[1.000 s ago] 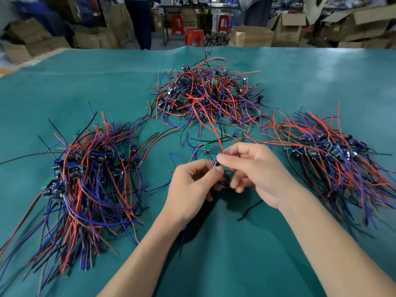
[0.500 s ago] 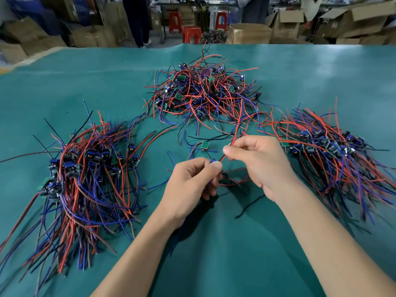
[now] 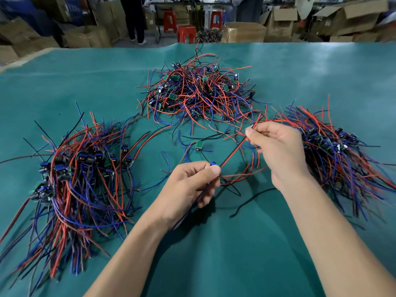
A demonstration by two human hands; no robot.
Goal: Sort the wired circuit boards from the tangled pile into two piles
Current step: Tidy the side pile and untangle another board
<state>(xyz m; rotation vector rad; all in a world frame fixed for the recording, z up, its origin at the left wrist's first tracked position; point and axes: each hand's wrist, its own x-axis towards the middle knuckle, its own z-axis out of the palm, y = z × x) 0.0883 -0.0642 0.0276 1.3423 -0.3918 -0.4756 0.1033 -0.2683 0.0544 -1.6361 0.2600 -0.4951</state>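
right hand [image 3: 278, 151] pulled away, red wire [image 3: 234, 150] taut

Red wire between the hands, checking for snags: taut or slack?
Taut: the red wire runs straight from the left hand to the right hand.

Table cover [image 3: 278, 264]: teal sheet, smooth, faint sheen at far right. Wires in tangled pile [image 3: 197, 93]: red, blue, black plastic insulation, smooth, slightly glossy. Boxes [image 3: 244, 32] behind: matt brown cardboard. Stool [image 3: 186, 33]: red, glossy plastic.
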